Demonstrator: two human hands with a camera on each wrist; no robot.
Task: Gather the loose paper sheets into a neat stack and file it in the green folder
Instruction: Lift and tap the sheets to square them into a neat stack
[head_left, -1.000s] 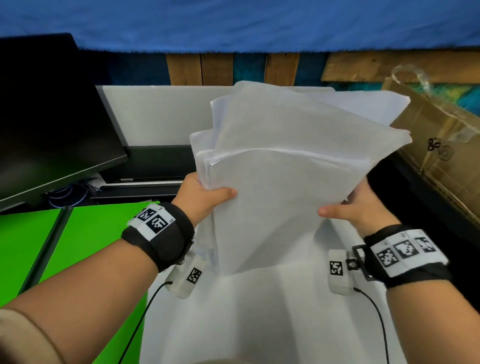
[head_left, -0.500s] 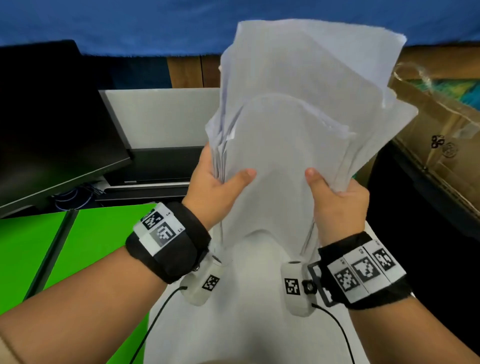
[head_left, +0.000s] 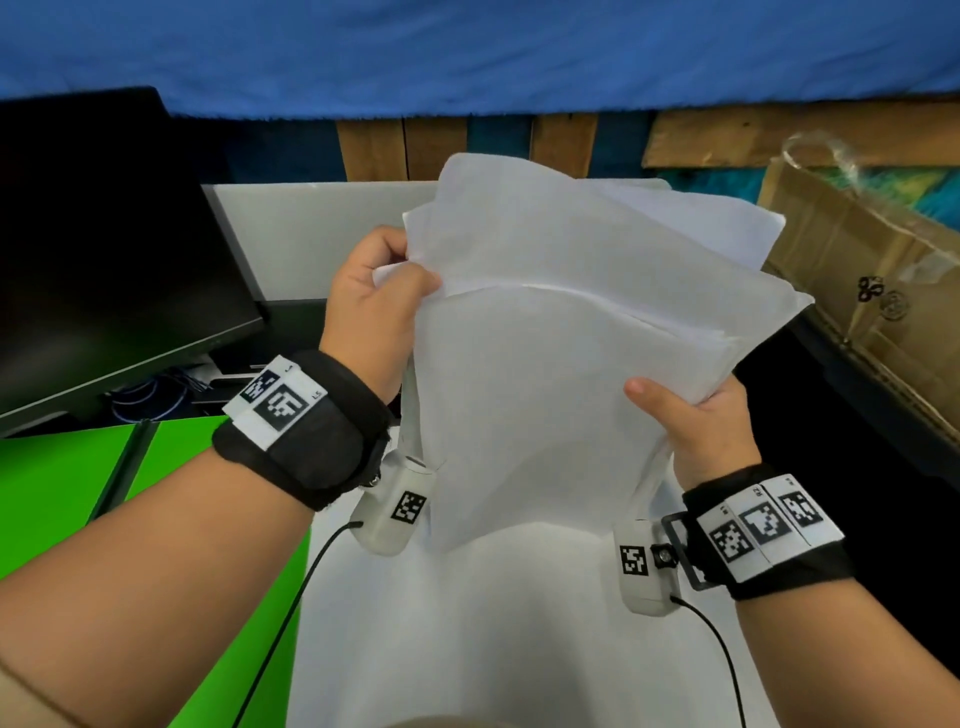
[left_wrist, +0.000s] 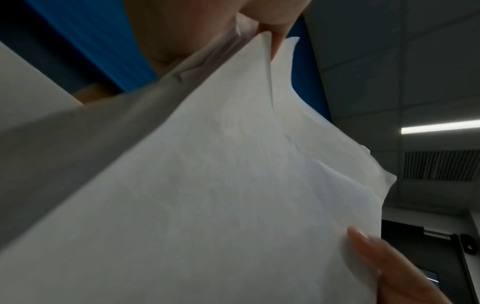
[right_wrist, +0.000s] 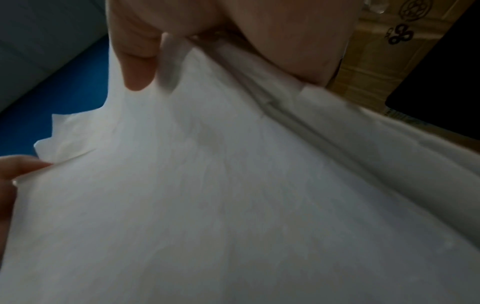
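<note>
A bundle of white paper sheets (head_left: 561, 332) is held up in the air over the white table, its edges uneven and fanned at the top right. My left hand (head_left: 384, 291) grips the bundle's upper left edge, thumb on the front. My right hand (head_left: 696, 415) grips its lower right edge, thumb on the front sheet. The left wrist view is filled by the paper sheets (left_wrist: 221, 185), pinched by my left hand (left_wrist: 267, 22) at the top. In the right wrist view my right hand (right_wrist: 182, 41) pinches the same paper sheets (right_wrist: 246, 195). The green folder (head_left: 57, 499) lies open at the left.
A black monitor (head_left: 104, 249) stands at the back left with cables below it. A cardboard box (head_left: 872, 291) sits at the right, beside a dark gap. The white table (head_left: 519, 623) stretches below the hands, with a white panel (head_left: 311, 228) behind.
The bundle has dropped from in front of the blue curtain and tilted back. My left hand has slid up to the upper left edge; my right hand has moved out to the right edge.
</note>
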